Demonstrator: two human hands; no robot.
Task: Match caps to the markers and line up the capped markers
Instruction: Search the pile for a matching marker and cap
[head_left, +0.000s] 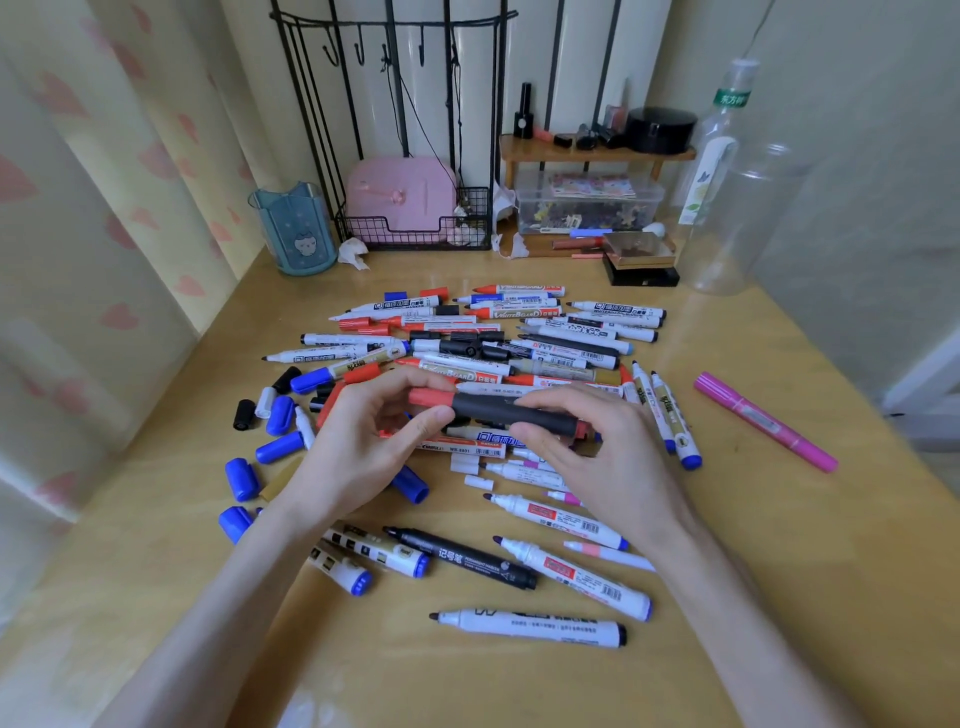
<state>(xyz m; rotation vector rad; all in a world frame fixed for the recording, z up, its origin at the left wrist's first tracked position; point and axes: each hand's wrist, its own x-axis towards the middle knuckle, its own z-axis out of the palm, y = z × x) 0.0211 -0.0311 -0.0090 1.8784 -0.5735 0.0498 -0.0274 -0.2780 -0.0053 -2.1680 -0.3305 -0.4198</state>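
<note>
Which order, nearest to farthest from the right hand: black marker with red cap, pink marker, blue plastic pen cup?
1. Black marker with red cap, in right hand.
2. Pink marker, far right.
3. Blue plastic pen cup, back left.

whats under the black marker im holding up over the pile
White markers lie below the black marker. The left hand pinching its red cap and the right hand gripping its barrel cover the rest.

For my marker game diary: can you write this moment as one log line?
left hand: pinches red cap | right hand: holds black marker | cap: on marker's end | pink marker: lies apart at right
</note>
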